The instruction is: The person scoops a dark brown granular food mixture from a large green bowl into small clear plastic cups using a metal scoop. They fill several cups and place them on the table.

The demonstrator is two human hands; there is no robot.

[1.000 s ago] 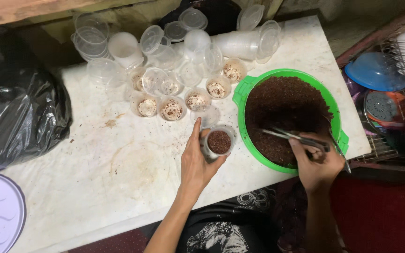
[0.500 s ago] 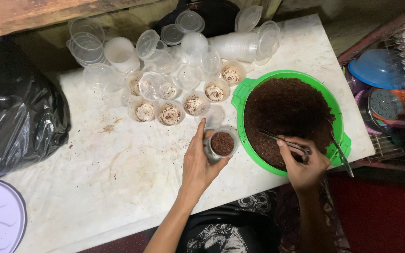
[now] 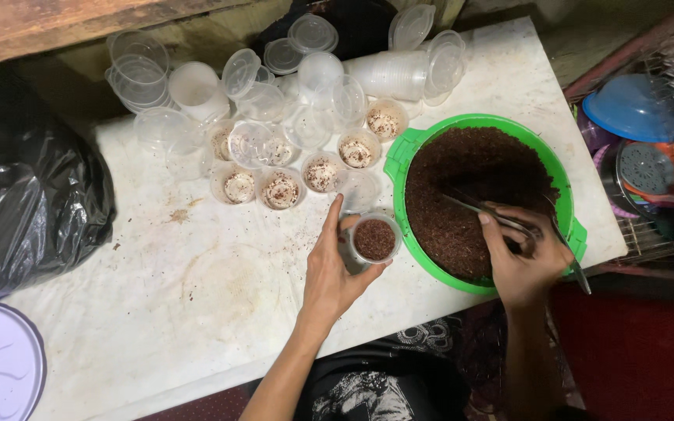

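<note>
A: Left hand (image 3: 329, 277), as I see it from the head camera: fingers (image 3: 331, 222) curl round a small clear cup (image 3: 374, 239), thumb on its near side, index stretched up past its far side. The cup stands on the white table (image 3: 157, 312), topped with dark crumbs, touching the outer rim of the green basin (image 3: 567, 203).

B: And the right hand (image 3: 524, 261)?

A: Fingers closed on a metal spoon (image 3: 481, 209); its bowl lies ahead of the fingertips, low on the brown crumb mass (image 3: 470, 171). A second metal handle (image 3: 571, 257) leans on the rim just behind the knuckles.

B: What makes this step go well?

A: In my judgement, keep the cup pressed to the rim so the gap under a loaded spoon is short, keep the left index clear of the cup mouth, and lift level scoops; crumbs already dot the table beside the thumb.

B: Beyond the fingers?

A: Filled cups (image 3: 281, 191) with pale tops sit just past the left index; empty cups (image 3: 196, 90) and lids (image 3: 312, 33) lie farther on. A black bag (image 3: 33, 195) is well left.
</note>
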